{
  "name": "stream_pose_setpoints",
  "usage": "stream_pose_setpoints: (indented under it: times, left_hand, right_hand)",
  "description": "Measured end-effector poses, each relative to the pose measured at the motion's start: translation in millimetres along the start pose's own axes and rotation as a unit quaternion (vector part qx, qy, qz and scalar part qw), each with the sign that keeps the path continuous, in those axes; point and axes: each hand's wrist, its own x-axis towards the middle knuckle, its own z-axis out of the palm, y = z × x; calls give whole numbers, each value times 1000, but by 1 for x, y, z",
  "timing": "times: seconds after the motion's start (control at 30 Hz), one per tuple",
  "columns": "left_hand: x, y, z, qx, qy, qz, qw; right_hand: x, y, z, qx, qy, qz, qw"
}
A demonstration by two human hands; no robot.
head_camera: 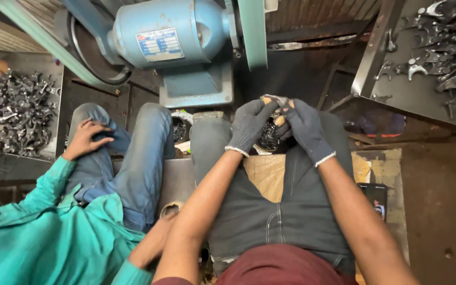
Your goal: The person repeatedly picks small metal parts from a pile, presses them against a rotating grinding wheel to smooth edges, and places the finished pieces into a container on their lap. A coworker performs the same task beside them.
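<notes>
My left hand [250, 125] and my right hand [306, 129] wear dark grey knit gloves and meet over my knees. Together they grip a small dark metal part [269, 138], held just in front of the blue grinder motor [170, 34]. The fingertips of both gloves are worn through, and most of the part is hidden by the fingers. My dark jeans [270, 211] and a wooden board [266, 177] lie under my forearms.
A person in a teal shirt [38, 237] and blue jeans sits close on my left, one hand [84, 138] on a knee. A tray of metal parts [14, 111] stands at the far left. Another tray of similar parts [444, 47] sits at the upper right.
</notes>
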Motion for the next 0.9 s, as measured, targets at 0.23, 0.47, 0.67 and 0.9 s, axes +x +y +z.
stream_pose_setpoints:
  times: [0.23,0.47,0.67,0.9]
  left_hand:
    - [47,-13,-13,58,18,-53,997]
    - [68,-27,8,63,124,-118,983]
    - [75,-48,25,20,162,-144,976]
    - [78,-59,40,41,155,-104,982]
  right_hand:
    - [54,14,40,155,-7,47,987]
    - [103,63,52,77,-18,54,995]
    - [111,108,54,-145,9,-120,982]
    - [109,100,47,4,21,-12,1000]
